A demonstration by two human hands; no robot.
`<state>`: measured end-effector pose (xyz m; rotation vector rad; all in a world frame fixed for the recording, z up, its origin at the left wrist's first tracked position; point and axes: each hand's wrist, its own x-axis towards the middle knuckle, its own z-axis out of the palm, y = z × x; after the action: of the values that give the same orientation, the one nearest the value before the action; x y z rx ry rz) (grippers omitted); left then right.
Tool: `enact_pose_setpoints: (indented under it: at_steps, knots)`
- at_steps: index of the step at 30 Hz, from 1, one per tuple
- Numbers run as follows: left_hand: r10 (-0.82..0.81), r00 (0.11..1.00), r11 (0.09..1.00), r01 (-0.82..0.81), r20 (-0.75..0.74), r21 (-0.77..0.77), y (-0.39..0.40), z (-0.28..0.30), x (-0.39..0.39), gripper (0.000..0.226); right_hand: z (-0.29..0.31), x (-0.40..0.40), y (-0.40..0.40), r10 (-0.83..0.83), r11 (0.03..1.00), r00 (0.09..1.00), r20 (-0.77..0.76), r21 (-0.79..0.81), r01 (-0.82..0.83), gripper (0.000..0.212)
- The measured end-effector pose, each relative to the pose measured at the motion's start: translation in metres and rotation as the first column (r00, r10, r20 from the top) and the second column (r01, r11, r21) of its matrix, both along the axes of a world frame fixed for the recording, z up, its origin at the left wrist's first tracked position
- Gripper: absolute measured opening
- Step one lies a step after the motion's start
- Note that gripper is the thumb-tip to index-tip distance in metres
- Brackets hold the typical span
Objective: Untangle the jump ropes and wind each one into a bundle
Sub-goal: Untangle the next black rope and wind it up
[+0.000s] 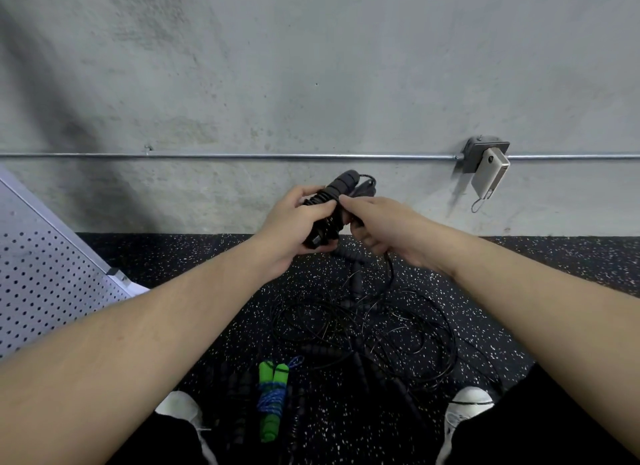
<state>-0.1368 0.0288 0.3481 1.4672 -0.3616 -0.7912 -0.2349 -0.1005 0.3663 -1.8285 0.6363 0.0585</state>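
Left hand [289, 230] grips a black jump rope [330, 204] wound on its handles, long axis tilted up-right toward the wall [311, 66], right hand [388, 229] pinching its cord, above a loose tangle of ropes [363, 326] on the floor [554, 274], green-handled bundle [272, 398] near the shoes.

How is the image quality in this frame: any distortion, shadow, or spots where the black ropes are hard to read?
Head view: wide-angle stretch makes the forearms balloon toward the lower corners; a broad soft shadow darkens the wall at left; lighting is even, without glare; the loose black ropes blend into the speckled floor, so individual strands are hard to trace; the green-handled bundle stands out clearly.
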Motion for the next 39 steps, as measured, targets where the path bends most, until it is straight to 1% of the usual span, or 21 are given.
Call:
enact_pose_setpoints:
  at_steps: [4,6,7,9,10,12,15,19,21,23,26,30,31,33,34,35,37,38,39]
  knots:
    - [0.078,0.990,0.983,-0.097,-0.121,-0.156,0.000,0.003,-0.001,0.027,0.000,-0.001,0.001,-0.059,0.995,0.998,0.000,0.082,0.059,0.042]
    - [0.094,0.974,0.962,-0.142,-0.204,-0.234,0.000,0.005,-0.003,0.029,0.000,-0.001,-0.002,-0.084,0.985,0.996,0.027,0.154,0.078,0.049]
    - [0.087,0.962,0.951,-0.157,-0.258,-0.267,0.001,0.007,-0.004,0.031,-0.001,-0.002,-0.003,-0.076,0.978,0.996,0.055,0.198,0.064,0.049]
    - [0.056,0.931,0.933,-0.178,-0.362,-0.313,0.003,0.009,-0.005,0.034,0.001,-0.004,-0.007,-0.028,0.969,0.990,0.139,0.246,-0.007,0.037]
    - [0.037,0.920,0.934,-0.171,-0.391,-0.314,0.004,0.010,-0.005,0.035,0.002,-0.006,-0.008,-0.015,0.968,0.983,0.181,0.248,-0.031,0.030]
    - [-0.012,0.930,0.961,-0.091,-0.368,-0.262,0.007,0.012,-0.002,0.039,0.002,-0.010,-0.010,-0.042,0.973,0.972,0.233,0.231,-0.014,0.028]
    - [-0.092,0.959,0.989,0.056,-0.269,-0.136,0.010,0.013,-0.001,0.046,0.001,-0.016,-0.014,-0.096,0.972,0.963,0.252,0.231,0.036,0.030]
    - [-0.140,0.964,0.990,0.143,-0.227,0.000,0.011,0.013,-0.004,0.043,-0.004,-0.019,-0.012,-0.138,0.974,0.968,0.211,0.206,0.094,0.025]
    - [-0.141,0.974,0.988,0.151,-0.178,0.045,0.011,0.010,-0.006,0.044,-0.008,-0.018,-0.008,-0.141,0.973,0.969,0.202,0.209,0.098,0.028]
    - [-0.112,0.985,0.993,0.117,-0.133,0.031,0.011,0.009,-0.006,0.040,-0.008,-0.017,-0.004,-0.141,0.971,0.969,0.201,0.218,0.096,0.032]
    - [-0.085,0.994,0.996,0.085,-0.069,-0.006,0.012,0.014,-0.002,0.035,-0.002,-0.017,-0.004,-0.084,0.983,0.972,0.220,0.180,0.044,0.031]
    - [-0.038,0.999,0.999,0.039,-0.029,0.015,0.017,0.019,0.011,0.030,-0.004,-0.019,-0.004,-0.062,0.997,0.967,0.248,-0.026,0.071,0.023]
    - [-0.018,0.999,1.000,0.018,-0.032,0.008,0.020,0.020,0.016,0.029,-0.005,-0.019,-0.004,-0.031,0.996,0.966,0.255,-0.076,0.053,0.022]
    - [-0.006,1.000,1.000,0.005,-0.026,-0.010,0.026,0.023,0.026,0.024,-0.006,-0.022,-0.005,0.102,0.981,0.964,0.245,-0.183,-0.057,0.020]
    - [-0.012,1.000,1.000,0.012,-0.023,-0.013,0.029,0.024,0.029,0.024,-0.005,-0.024,-0.005,0.158,0.975,0.958,0.240,-0.190,-0.114,0.021]
    - [-0.024,0.999,1.000,0.023,-0.029,-0.015,0.031,0.025,0.033,0.026,-0.004,-0.026,-0.005,0.194,0.974,0.951,0.239,-0.161,-0.158,0.021]
    - [-0.053,0.997,0.998,0.052,-0.057,-0.018,0.035,0.025,0.037,0.042,-0.003,-0.028,-0.009,0.243,0.968,0.944,0.223,-0.112,-0.223,0.023]
    - [-0.072,0.995,0.997,0.070,-0.071,-0.024,0.036,0.025,0.038,0.047,-0.002,-0.029,-0.011,0.262,0.963,0.944,0.199,-0.115,-0.243,0.023]
    - [-0.095,0.993,0.995,0.093,-0.075,-0.030,0.037,0.025,0.040,0.048,0.000,-0.030,-0.013,0.269,0.960,0.948,0.170,-0.127,-0.250,0.023]
